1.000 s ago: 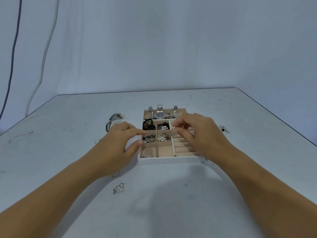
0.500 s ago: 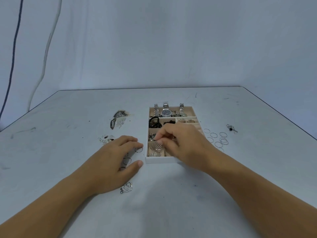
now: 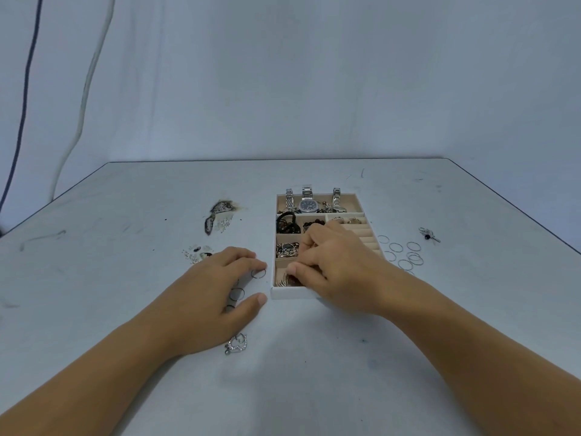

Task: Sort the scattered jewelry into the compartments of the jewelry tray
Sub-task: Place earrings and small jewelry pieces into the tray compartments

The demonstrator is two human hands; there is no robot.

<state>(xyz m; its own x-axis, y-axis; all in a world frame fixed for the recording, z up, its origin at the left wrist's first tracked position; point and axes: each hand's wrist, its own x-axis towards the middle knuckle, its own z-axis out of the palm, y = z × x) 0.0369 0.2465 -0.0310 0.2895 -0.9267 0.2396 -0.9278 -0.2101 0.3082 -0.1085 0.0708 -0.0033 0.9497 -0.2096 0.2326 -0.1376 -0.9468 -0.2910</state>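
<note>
Resting palm-down on the table (image 3: 314, 382), the left hand (image 3: 217, 297) lies just left of the jewelry tray (image 3: 292, 294). Its fingers are straight and loosely spread, the thumb stretched toward the tray's near corner, gripping nothing. Two small dark rings (image 3: 258, 273) show beside it, one just at the index fingertip and one in the gap between fingers and thumb. A third may peek out by the thumb, but it is too hidden to be sure.

The right hand (image 3: 336, 272) is over the tray's near compartments, knuckles up and fingers curled. Its thumb tip dips into the near-left compartment beside a leaf-shaped piece (image 3: 283, 282); whether the fingers pinch anything I cannot tell.

Three watches (image 3: 308, 205) stand in the tray's far compartment, and one bundle of black hair ties (image 3: 287, 223) fills the left cell in front of them. Right of the tray, about seven thin hoops (image 3: 396, 247) lie scattered on the table, with one black-beaded pin (image 3: 428, 236) farther out. One heart pendant (image 3: 237, 343) lies just beside the heel of the left hand. Two patches of loose pieces (image 3: 220, 214) sit well left of the tray.
</note>
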